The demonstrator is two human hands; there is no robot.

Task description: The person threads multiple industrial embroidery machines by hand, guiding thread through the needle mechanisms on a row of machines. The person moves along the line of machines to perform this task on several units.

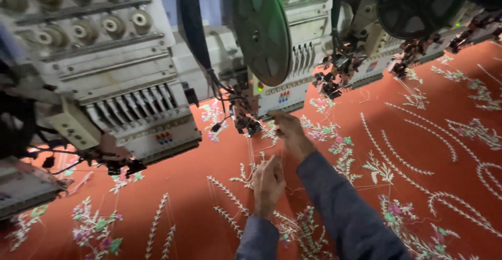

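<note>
Left hand: fingers curled together, pinching a thin pale thread low over the cloth. Thread is barely visible, runs up from the left hand toward the right hand. Right hand: reaching forward, fingertips bunched at the foot of the middle head, just right of its needle area. Looks closed on the same thread, but the pinch itself is too small to confirm. Both sleeves are grey-blue.

Thread sits between the two hands, above the cloth, just in front of the middle head.

Cloth: orange-red, stretched flat under all heads, covered with white leafy vine stitching and small pink/green flowers. Loose pale threads trail across it near the hands.

Heads: a row of multi-needle embroidery heads, off-white housings. Left head is nearest, with tension knobs on top and a row of take-up levers. Middle head carries a dark reel on its front, with green lights above and a red light near the needles. Second dark reel on the head further right. More heads run off to the upper right, blurred.
</note>
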